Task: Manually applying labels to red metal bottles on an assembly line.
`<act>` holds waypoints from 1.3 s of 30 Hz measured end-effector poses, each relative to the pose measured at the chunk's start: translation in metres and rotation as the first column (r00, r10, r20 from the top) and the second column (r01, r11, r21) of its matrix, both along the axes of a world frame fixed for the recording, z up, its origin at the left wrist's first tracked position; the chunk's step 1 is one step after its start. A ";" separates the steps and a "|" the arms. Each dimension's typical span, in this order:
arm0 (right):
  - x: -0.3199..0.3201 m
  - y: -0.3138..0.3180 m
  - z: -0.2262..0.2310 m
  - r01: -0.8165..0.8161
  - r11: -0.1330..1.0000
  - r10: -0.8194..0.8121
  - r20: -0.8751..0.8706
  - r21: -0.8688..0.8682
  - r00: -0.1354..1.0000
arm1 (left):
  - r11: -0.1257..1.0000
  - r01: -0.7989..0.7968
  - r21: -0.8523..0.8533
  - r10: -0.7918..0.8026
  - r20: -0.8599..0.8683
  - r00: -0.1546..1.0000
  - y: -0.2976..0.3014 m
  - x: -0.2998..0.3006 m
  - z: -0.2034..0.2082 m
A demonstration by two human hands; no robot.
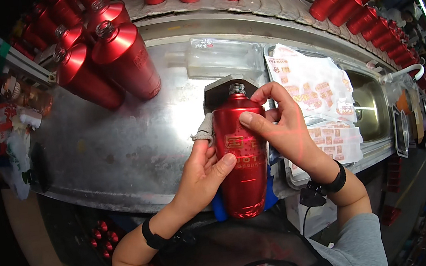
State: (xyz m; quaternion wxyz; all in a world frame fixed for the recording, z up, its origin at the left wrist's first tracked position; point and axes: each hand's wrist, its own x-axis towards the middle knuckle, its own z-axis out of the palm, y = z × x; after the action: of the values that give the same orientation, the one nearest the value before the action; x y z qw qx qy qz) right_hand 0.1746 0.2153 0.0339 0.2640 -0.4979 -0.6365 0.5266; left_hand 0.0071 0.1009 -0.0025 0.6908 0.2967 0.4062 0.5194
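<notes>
A glossy red bottle [243,166] with a bare clear glass neck and gold lettering is in front of me, neck pointing away. My left hand [204,173] holds its left side, thumb on the front; a grey cloth wrap [205,129] covers a fingertip. My right hand [283,125] grips the upper right side, thumb pressed on the front near the shoulder. The other fingers of that hand are partly hidden behind the bottle. Behind the neck sits a dark angular block [212,95], and blue material [218,206] shows under the bottle's lower end.
Several red bottles [124,64] stand at the left of the metal table [170,122]. A clear plastic box [224,58] lies beyond the block. At the right, a tray holds printed label sheets [312,85] beside a metal sink [370,104]. A conveyor [272,3] carrying red bottles curves along the back.
</notes>
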 end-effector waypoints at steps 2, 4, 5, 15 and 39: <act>-0.002 0.000 -0.001 0.003 1.000 -0.004 0.014 0.005 1.000 | 1.000 -0.005 0.010 0.005 0.006 1.000 0.000 0.000 -0.002; -0.003 0.000 -0.004 0.013 1.000 -0.013 -0.038 0.014 0.999 | 1.000 -0.007 0.019 0.007 0.011 1.000 0.000 -0.001 -0.004; -0.003 0.000 -0.004 0.013 1.000 -0.012 -0.037 0.013 0.999 | 1.000 -0.014 0.021 0.013 0.013 1.000 0.000 -0.001 -0.005; -0.005 0.001 -0.007 0.010 1.000 -0.010 -0.061 -0.001 0.998 | 1.000 -0.002 -0.016 0.003 0.025 1.000 0.000 -0.003 0.000; -0.015 0.001 -0.012 0.053 0.998 -0.055 0.049 0.036 0.997 | 1.000 -0.015 -0.011 0.015 0.056 0.998 0.002 -0.008 -0.006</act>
State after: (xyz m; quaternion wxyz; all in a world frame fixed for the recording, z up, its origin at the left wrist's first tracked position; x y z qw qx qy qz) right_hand 0.1591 0.2167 0.0221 0.2707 -0.5234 -0.6381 0.4956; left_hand -0.0011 0.1029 -0.0082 0.6995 0.2754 0.3914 0.5307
